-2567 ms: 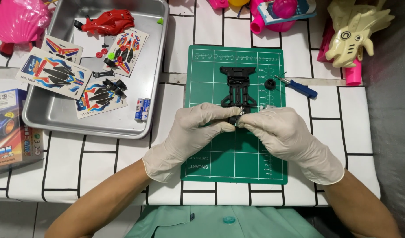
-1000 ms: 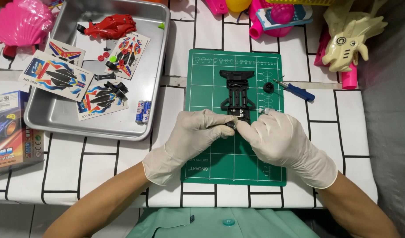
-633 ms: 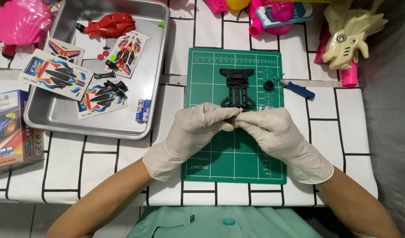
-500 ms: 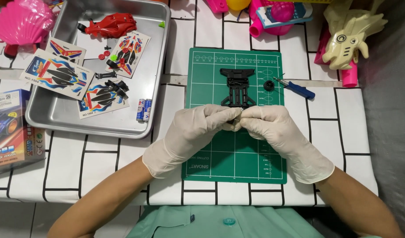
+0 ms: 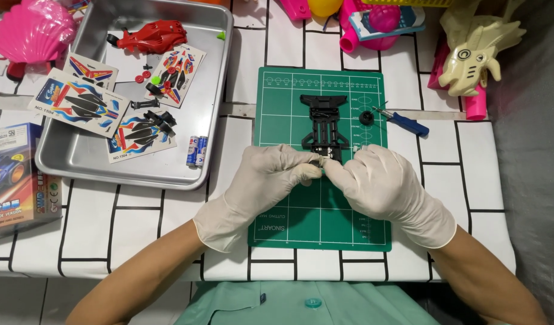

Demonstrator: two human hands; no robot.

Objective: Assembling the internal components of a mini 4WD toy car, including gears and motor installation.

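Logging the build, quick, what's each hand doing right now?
Left hand: pinched on a small black part.
Right hand: fingertips on the same part, by the black chassis.

Cutting mat (image 5: 289,210) taken as landmark, lying mid-surface (image 5: 138,222). On the mat, far half: toy car chassis (image 5: 324,127). Left hand (image 5: 262,183) and right hand (image 5: 382,183) rest on the mat, near side of the chassis, fingers (image 5: 307,171) meeting at its near end. Small wheel (image 5: 366,117) on the mat's right edge; screwdriver (image 5: 400,122) just right of it, off the mat. Left of the mat: tray (image 5: 78,162) holding sticker sheets (image 5: 78,103), car body shell (image 5: 152,37), two batteries (image 5: 197,150). Box (image 5: 15,171) left of the tray. Toys (image 5: 473,51) beyond the mat, far right.
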